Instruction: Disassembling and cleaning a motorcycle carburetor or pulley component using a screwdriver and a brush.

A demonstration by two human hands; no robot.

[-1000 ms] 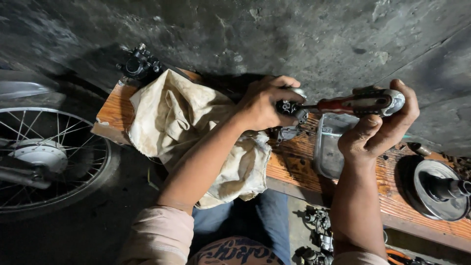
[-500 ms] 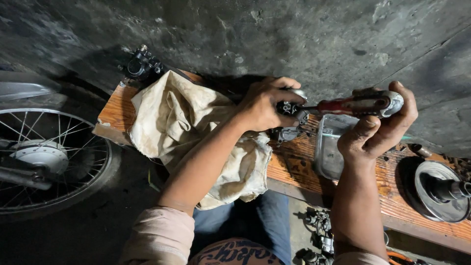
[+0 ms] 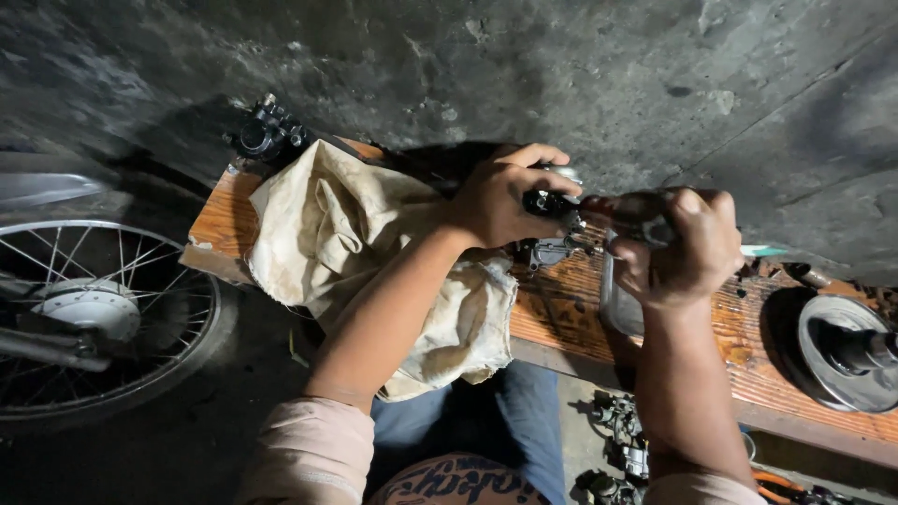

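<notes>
My left hand grips a small dark metal engine part held just above a wooden bench. My right hand is closed around the reddish handle of a screwdriver, whose shaft points left into the metal part. A dirty cream rag is spread over the bench under my left forearm. Much of the tool handle is hidden inside my fist.
A clear rectangular container sits on the bench below my right hand. A round metal drum part lies at the bench's right end, a black caliper-like part at its far left corner. A spoked motorcycle wheel stands left. Small metal parts lie on the floor.
My right hand has changed from an open pinch under the tool's end to a full fist over its handle. The left hand keeps its hold on the metal part.
</notes>
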